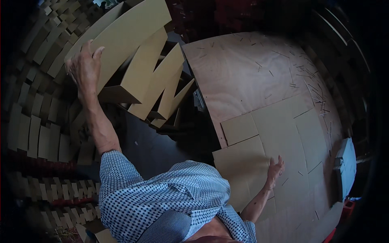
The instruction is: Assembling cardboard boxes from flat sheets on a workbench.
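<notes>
At the upper left my left hand (84,67) grips the edge of a long brown cardboard box (125,40), its fingers bent and partly hidden. That box lies tilted on top of a pile of open cardboard boxes (152,79). On the right, my right hand (276,171) is open with fingers apart, holding nothing. It is over a flat cardboard sheet (279,129) with cut lines, lying on a plywood table (231,69). Whether the right hand touches the sheet I cannot tell.
Many cardboard pieces are stacked along the left (44,133). Thin dark slivers (318,97) lie scattered over the table's far right. A pale blue-white block (345,168) stands at the table's right edge. Dark floor (148,137) shows between the box pile and my body.
</notes>
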